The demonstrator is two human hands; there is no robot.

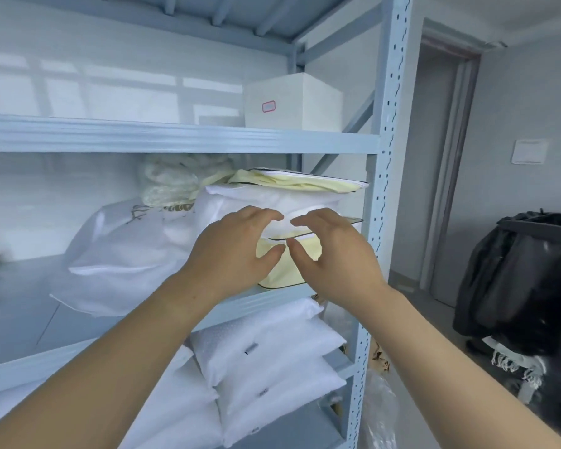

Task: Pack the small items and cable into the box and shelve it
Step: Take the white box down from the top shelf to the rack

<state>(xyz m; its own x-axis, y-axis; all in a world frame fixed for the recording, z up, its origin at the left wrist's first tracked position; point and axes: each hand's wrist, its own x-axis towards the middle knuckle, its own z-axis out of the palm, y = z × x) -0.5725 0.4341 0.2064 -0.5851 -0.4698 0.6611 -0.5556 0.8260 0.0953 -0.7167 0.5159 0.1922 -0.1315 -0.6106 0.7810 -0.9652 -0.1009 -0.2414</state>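
A white box (292, 102) with a small red-framed label stands on the upper shelf (175, 137) at its right end, beside the upright post. Both my hands are lower down, in front of the middle shelf. My left hand (230, 247) and my right hand (331, 251) hover side by side with fingers spread and curved, holding nothing. Their fingertips almost meet in front of a stack of white and pale yellow bedding packs (292, 196). No small items or cable are visible.
A large white fabric bag (120, 254) lies left of the stack on the middle shelf. White pillows (266, 351) fill the lower shelf. The perforated shelf post (382, 189) stands right of my hands. A black bag-lined bin (525, 286) and a doorway are at the right.
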